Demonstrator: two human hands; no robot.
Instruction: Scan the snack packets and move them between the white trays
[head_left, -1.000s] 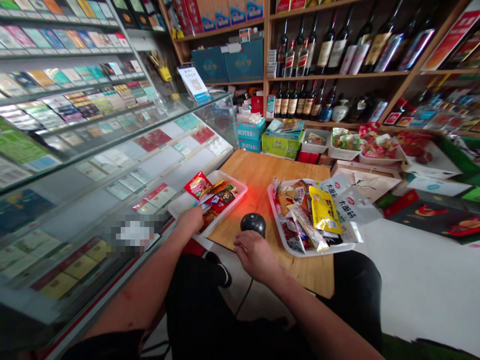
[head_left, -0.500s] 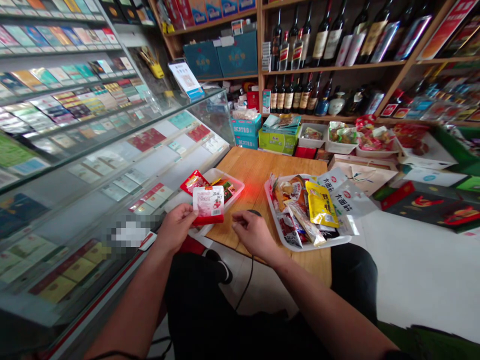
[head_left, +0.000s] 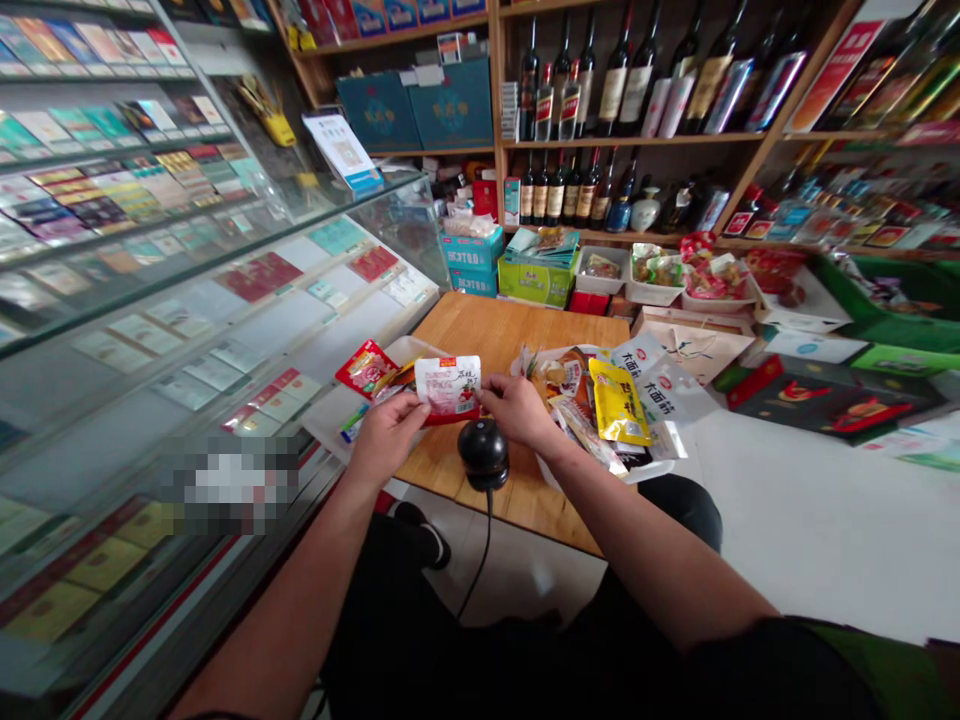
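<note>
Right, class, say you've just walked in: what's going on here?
A person's left hand holds up a white-and-red packet, with the right hand at its other side edge. Nearer the person, a black corded device stands on the wooden table. The left tray, partly hidden behind the packet, and the right tray both hold other packets.

A scanner [head_left: 482,455] is set near on the table [head_left: 517,320], between left tray [head_left: 322,416] and right tray [head_left: 651,472]; bottles [head_left: 615,90] are shelved far.
</note>
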